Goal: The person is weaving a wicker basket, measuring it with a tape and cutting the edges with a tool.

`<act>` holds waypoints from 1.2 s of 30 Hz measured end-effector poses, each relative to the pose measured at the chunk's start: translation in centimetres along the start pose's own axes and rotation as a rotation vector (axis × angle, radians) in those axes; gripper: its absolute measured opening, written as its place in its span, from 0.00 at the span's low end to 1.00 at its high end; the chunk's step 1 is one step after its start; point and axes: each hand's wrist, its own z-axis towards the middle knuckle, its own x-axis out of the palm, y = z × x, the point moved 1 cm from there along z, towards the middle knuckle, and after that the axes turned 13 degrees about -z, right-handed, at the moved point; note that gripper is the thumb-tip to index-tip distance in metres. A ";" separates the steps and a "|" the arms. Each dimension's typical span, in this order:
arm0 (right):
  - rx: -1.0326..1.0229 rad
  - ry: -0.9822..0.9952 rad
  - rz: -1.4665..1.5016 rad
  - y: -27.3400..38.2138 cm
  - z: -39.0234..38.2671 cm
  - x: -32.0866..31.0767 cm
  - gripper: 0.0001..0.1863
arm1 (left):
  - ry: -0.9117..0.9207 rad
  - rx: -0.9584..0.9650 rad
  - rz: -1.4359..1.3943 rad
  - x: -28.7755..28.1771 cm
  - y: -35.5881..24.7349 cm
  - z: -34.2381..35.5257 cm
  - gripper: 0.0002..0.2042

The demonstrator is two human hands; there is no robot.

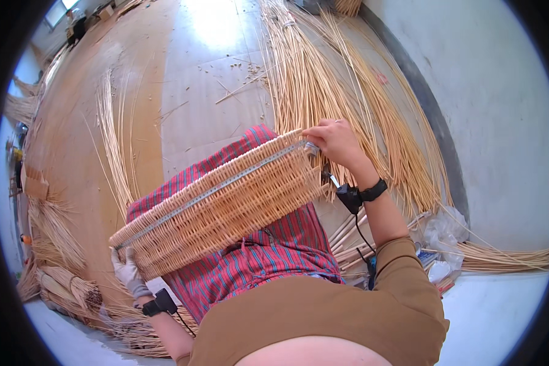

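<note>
A long woven wicker basket (226,219) rests slanted across my lap, its right end higher in view than its left. Along its side lies a narrow, pale metal tape measure (250,170), stretched nearly from end to end. My right hand (337,143), bare, pinches the tape and the basket's edge at the upper right corner. At the lower left corner my left hand (127,269), in a light glove, grips the basket's end beside the tape; its fingertips are partly hidden. Under the basket is a red striped cloth (280,259) over my legs.
Long bundles of wicker rods (311,73) spread over the floor ahead and right, beside a pale wall (488,110). A thinner bunch of rods (111,134) lies left. Tied bundles (70,287) sit at lower left; a clear plastic bag (443,235) is at right. Someone (76,25) is far off.
</note>
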 end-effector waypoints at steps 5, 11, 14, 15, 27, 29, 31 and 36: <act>0.117 0.000 -0.079 -1.4 2.1 -0.6 0.11 | 0.016 0.039 -0.209 4.4 -3.5 3.5 0.43; 0.132 0.060 -0.098 -1.0 2.4 0.9 0.11 | 0.054 0.100 -0.025 5.8 -0.8 4.8 0.34; 0.138 0.111 -0.153 -0.6 2.9 1.3 0.13 | 0.007 0.214 0.306 3.9 0.6 4.0 0.32; 0.149 0.207 -0.210 0.0 3.5 0.1 0.13 | 0.007 0.225 0.362 4.5 -0.2 3.5 0.27; -0.027 0.515 0.322 9.1 -0.4 -6.1 0.14 | 0.130 0.079 -0.041 -1.4 -7.6 -3.8 0.18; -0.019 0.457 0.298 10.0 -1.5 -5.3 0.14 | 0.018 0.202 0.093 -1.2 -8.0 -5.6 0.15; 0.007 0.385 0.307 10.5 -2.0 -5.0 0.15 | -0.118 0.080 -0.121 -1.5 -5.5 -5.8 0.15; -0.021 0.404 0.279 12.5 -1.9 -4.7 0.15 | -0.223 -0.255 -0.824 -1.0 -2.8 -6.3 0.17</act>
